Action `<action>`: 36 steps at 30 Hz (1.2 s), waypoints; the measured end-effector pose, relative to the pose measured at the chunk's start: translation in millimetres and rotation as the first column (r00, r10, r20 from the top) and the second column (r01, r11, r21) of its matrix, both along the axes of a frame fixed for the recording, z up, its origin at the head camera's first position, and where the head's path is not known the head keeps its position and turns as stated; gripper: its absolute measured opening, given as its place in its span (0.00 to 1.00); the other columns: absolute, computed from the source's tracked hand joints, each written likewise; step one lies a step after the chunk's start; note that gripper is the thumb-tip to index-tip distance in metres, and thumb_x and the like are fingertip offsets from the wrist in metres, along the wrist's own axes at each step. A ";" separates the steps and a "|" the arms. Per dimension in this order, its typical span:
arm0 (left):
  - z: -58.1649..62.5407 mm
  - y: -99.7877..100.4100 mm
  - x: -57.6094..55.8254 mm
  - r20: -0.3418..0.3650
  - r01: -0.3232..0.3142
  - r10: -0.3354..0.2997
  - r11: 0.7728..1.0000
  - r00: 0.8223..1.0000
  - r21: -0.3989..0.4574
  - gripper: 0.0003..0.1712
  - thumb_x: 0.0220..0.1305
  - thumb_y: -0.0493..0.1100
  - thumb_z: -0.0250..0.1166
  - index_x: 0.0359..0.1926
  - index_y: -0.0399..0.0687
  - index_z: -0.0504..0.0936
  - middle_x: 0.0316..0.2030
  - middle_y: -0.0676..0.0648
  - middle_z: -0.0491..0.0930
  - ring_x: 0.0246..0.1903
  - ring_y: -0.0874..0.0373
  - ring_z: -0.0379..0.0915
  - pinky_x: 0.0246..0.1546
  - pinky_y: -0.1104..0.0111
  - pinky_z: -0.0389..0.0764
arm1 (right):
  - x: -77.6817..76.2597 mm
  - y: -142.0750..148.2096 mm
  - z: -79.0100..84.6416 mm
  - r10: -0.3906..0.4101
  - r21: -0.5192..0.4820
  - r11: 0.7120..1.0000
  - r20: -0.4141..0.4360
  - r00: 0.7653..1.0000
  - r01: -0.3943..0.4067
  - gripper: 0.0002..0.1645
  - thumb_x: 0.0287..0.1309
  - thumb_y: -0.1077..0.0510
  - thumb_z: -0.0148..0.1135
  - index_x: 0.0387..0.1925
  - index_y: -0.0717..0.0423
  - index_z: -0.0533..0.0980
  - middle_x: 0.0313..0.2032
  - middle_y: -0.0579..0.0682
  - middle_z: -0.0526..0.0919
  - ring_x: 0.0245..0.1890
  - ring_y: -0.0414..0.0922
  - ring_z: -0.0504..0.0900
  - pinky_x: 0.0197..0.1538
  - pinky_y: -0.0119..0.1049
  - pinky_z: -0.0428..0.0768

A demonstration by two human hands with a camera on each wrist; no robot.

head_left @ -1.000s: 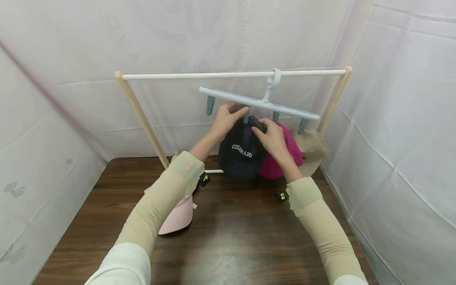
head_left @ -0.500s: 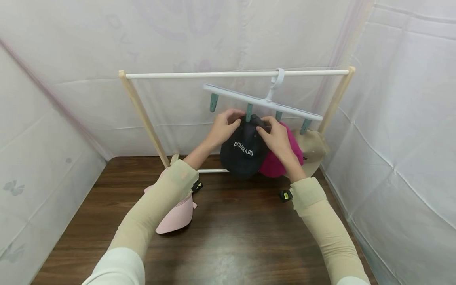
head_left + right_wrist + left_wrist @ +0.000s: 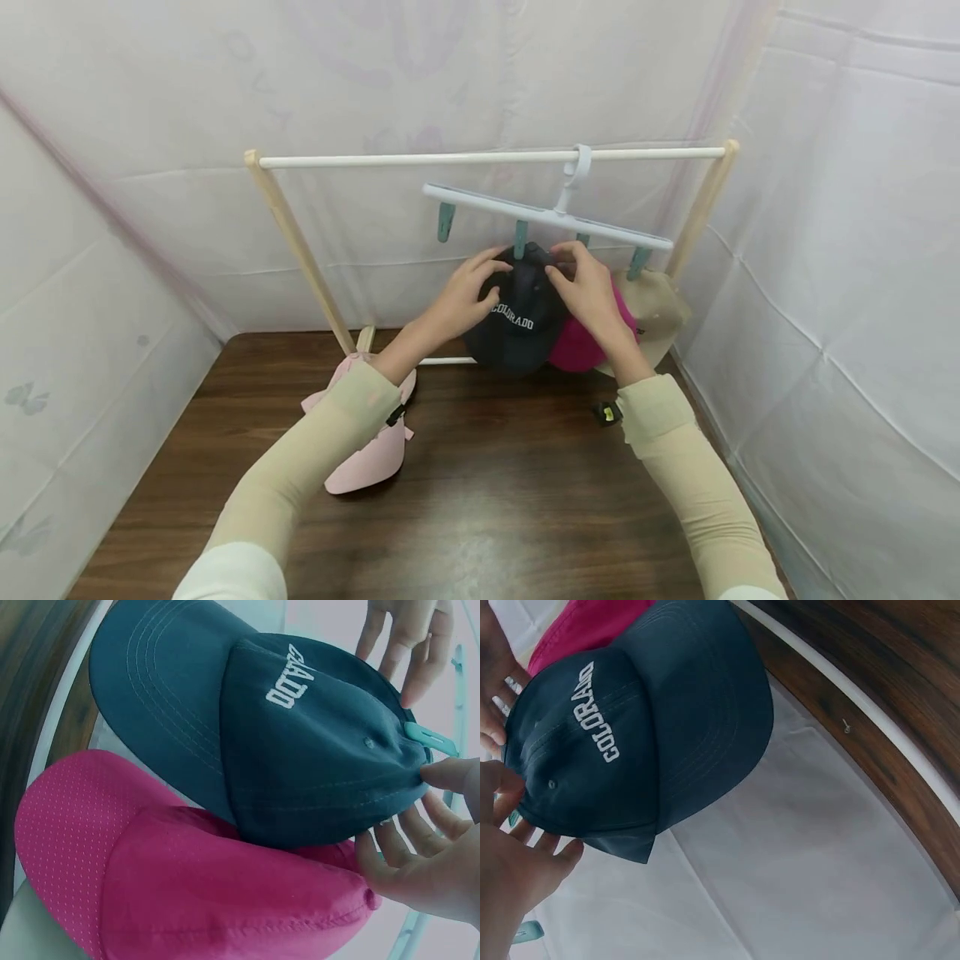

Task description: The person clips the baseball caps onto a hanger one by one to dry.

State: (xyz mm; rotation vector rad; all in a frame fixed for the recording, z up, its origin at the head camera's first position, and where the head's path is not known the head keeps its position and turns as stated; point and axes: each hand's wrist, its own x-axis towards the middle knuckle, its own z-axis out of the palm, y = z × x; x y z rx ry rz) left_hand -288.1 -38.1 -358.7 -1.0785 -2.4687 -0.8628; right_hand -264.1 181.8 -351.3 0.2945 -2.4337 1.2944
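A dark baseball cap (image 3: pixel 517 348) lettered COLORADO hangs from a green clip (image 3: pixel 521 239) on a pale clip hanger (image 3: pixel 495 202). My right hand (image 3: pixel 590 287) pinches the right side of its crown, thumb in front and fingers behind, as the right wrist view shows. At the crown's left side is my left hand (image 3: pixel 467 296), fingers parted and loosely bent, fingertips at the cap's edge. Beside the dark cap hang a magenta cap (image 3: pixel 581 348) and a beige cap (image 3: pixel 660 321), each partly covered. The leftmost clip (image 3: pixel 446 222) holds nothing.
The hanger tilts down to the right from the white rod (image 3: pixel 375 161) of a wooden-legged rack (image 3: pixel 292 242). On the brown table (image 3: pixel 487 483), a pink cap (image 3: pixel 378 462) lies partly under my left forearm. White cloth walls (image 3: pixel 862 250) enclose the table.
My left hand has come off the clip and moved down and left, its fingers spreading. The right hand stays at the crown's right side. The dark cap hangs in the clip throughout.
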 end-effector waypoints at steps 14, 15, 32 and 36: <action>-11.1 -14.4 8.0 -0.129 0.009 -0.020 0.997 0.991 -0.082 0.22 0.60 0.32 0.60 0.57 0.43 0.74 0.70 0.41 0.55 0.67 0.47 0.54 0.63 0.56 0.62 | 11.3 -3.3 1.9 0.014 0.130 0.991 -0.094 0.995 -0.001 0.22 0.64 0.53 0.57 0.58 0.54 0.70 0.53 0.52 0.79 0.51 0.47 0.78 0.52 0.43 0.76; -11.5 -15.1 8.7 -0.134 0.001 -0.014 0.995 0.991 -0.095 0.23 0.60 0.33 0.60 0.57 0.43 0.73 0.70 0.41 0.55 0.67 0.47 0.54 0.63 0.56 0.62 | 11.7 -3.1 1.0 0.015 0.142 0.990 -0.095 0.995 -0.001 0.23 0.65 0.53 0.56 0.59 0.53 0.70 0.54 0.52 0.79 0.51 0.47 0.78 0.52 0.44 0.76; -21.4 -27.4 19.8 -0.193 -0.034 -0.011 0.973 0.981 -0.226 0.25 0.60 0.38 0.61 0.60 0.44 0.72 0.68 0.41 0.59 0.64 0.47 0.59 0.62 0.55 0.64 | 30.7 -3.2 -11.6 0.090 0.547 0.837 -0.171 0.981 0.019 0.41 0.64 0.36 0.49 0.73 0.43 0.51 0.73 0.55 0.49 0.70 0.62 0.50 0.65 0.62 0.54; -26.1 -29.9 21.3 -0.214 -0.050 -0.005 0.966 0.977 -0.252 0.25 0.61 0.41 0.61 0.60 0.45 0.72 0.67 0.41 0.60 0.64 0.46 0.59 0.62 0.54 0.64 | 34.1 -6.7 -16.1 0.100 0.620 0.783 -0.222 0.970 0.061 0.41 0.64 0.35 0.48 0.73 0.42 0.50 0.73 0.55 0.48 0.71 0.62 0.47 0.64 0.63 0.56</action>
